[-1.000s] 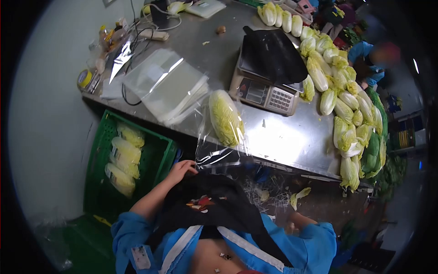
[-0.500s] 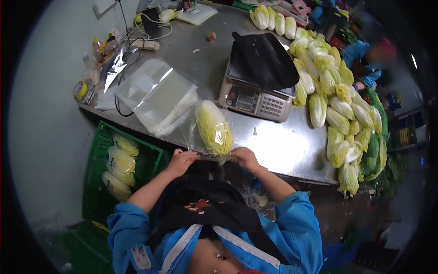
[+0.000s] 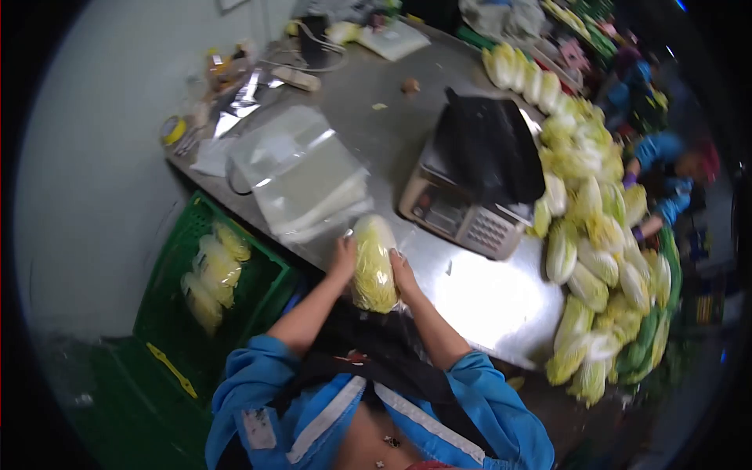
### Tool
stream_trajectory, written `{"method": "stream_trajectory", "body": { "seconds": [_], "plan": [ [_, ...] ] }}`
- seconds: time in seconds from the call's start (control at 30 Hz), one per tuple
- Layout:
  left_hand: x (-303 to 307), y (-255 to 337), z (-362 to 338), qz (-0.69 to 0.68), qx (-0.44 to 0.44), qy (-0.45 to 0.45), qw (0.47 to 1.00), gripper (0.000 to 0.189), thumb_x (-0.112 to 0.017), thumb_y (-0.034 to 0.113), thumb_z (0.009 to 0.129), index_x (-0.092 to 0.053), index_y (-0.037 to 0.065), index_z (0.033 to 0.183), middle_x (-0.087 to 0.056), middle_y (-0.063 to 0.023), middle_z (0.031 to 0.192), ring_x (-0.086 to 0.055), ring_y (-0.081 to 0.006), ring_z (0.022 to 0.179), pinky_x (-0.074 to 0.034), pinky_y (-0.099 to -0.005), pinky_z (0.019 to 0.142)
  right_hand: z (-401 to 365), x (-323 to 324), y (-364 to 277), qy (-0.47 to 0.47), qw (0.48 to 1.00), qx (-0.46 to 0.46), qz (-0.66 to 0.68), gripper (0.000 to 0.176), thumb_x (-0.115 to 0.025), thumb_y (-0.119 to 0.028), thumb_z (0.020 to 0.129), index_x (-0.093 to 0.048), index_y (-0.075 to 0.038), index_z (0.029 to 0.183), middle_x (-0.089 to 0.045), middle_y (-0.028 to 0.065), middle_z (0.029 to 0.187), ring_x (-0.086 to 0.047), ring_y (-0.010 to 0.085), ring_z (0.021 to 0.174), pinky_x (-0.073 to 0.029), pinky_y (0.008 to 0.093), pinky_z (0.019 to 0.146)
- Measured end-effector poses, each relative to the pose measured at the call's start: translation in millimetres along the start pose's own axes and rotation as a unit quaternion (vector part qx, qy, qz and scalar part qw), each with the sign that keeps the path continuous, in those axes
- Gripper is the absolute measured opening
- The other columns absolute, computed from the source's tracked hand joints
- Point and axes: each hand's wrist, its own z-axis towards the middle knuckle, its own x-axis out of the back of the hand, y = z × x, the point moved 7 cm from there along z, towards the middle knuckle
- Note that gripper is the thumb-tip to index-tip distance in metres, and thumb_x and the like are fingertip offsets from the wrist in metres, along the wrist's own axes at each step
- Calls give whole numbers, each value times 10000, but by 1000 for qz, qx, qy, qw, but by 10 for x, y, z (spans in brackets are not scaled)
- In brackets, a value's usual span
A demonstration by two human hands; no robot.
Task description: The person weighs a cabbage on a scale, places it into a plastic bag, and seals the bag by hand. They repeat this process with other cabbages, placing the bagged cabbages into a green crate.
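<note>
A napa cabbage (image 3: 374,270) in a clear plastic bag is held at the front edge of the metal table, close to my body. My left hand (image 3: 343,257) grips its left side and my right hand (image 3: 402,276) its right side, with the fingers partly hidden behind it. Just beyond my left hand lies a stack of clear plastic bags (image 3: 301,172). A weighing scale (image 3: 462,215) with a black tray (image 3: 489,149) on top stands to the right of the cabbage.
Many loose napa cabbages (image 3: 599,266) are piled along the table's right side. At lower left, a green crate (image 3: 168,262) holds several bagged cabbages (image 3: 215,270). A co-worker (image 3: 666,176) in blue reaches toward the pile. Tape (image 3: 174,129) and cables lie at the left.
Both hands have moved from the bag's near end up to the cabbage's sides and now clasp it. The cabbage stands closer to my body, and the camera view has turned.
</note>
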Motion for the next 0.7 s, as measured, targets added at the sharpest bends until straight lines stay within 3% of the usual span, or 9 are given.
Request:
{"method": "stream_trajectory", "body": {
  "seconds": [0.17, 0.2, 0.23, 0.27, 0.33, 0.4, 0.47, 0.53, 0.7],
  "plan": [
    [861, -103, -441, -271, -171, 92, 943, 626, -630, 327, 791, -380, -11, 1255, -537, -163, 1150, -526, -268, 1034, -411, -393, 882, -222, -702, -515, -85, 989, 60, 101, 572, -447, -383, 894, -364, 33, 1278, -520, 151, 1165, -503, 208, 1042, -412, 317, 874],
    [935, -431, -441, -448, -50, -92, 888, 610, -651, 303, 770, -411, -8, 1236, -551, -157, 1130, -535, -269, 1027, -419, -394, 891, -337, -988, -706, -129, 976, 173, -39, 537, -462, -364, 889, -375, 1, 1273, -567, 155, 1076, -554, 227, 961, -443, 330, 808],
    [1012, -619, -607, -591, 60, -276, 755, 594, -672, 279, 749, -442, -6, 1217, -565, -151, 1111, -544, -270, 1019, -427, -396, 900, -507, -1293, -860, -166, 927, 288, -172, 505, -477, -346, 884, -386, -31, 1268, -613, 160, 986, -606, 246, 879, -475, 343, 742],
    [1395, -697, -777, -613, 9, -253, 748, 510, -638, 266, 764, -493, 8, 1179, -560, -140, 1131, -537, -252, 1042, -425, -393, 925, -593, -1571, -972, -191, 922, 289, -175, 505, -477, -346, 884, -386, -31, 1268, -613, 160, 986, -606, 246, 879, -475, 343, 742],
    [2171, -641, -1273, -644, 7, -116, 756, 457, -564, 292, 809, -504, 17, 1168, -565, -130, 1126, -550, -250, 1022, -435, -387, 909, -782, -2374, -1043, -301, 747, 334, -490, 402, -515, -340, 860, -479, -96, 1178, -629, 163, 773, -619, 330, 725, -478, 416, 618],
    [2989, -1895, -1060, -597, 67, 51, 798, 423, -495, 299, 841, -516, 9, 1149, -563, -135, 1128, -559, -263, 1004, -441, -395, 897, -756, -2841, -884, -318, 792, 351, -386, 271, -572, -355, 820, -616, -98, 895, -598, 148, 662, -593, 344, 635, -461, 419, 548],
    [3839, -2363, -1224, -511, 15, 113, 852, 443, -549, 300, 807, -515, 24, 1152, -566, -130, 1120, -562, -276, 992, -449, -410, 877, -758, -3021, -666, -299, 808, 312, -401, 203, -597, -294, 812, -619, -99, 860, -595, 147, 654, -597, 332, 625, -462, 397, 535],
    [4475, -2740, -1397, -559, 34, 74, 825, 506, -624, 285, 756, -489, 53, 1185, -566, -120, 1112, -561, -269, 990, -452, -410, 865, -760, -3027, -366, -296, 827, 274, -393, 144, -589, -200, 814, -611, -79, 887, -606, 152, 683, -605, 330, 639, -469, 392, 549],
    [5789, -4070, -747, -248, 47, 246, 936, 771, -686, 305, 704, -288, 87, 1327, -478, -163, 1207, -499, -292, 1072, -418, -410, 895, -855, -2818, -27, -287, 805, 296, -426, 284, -522, -67, 815, -525, -11, 1093, -614, 167, 739, -628, 298, 688, -485, 364, 623]
  ]
}}
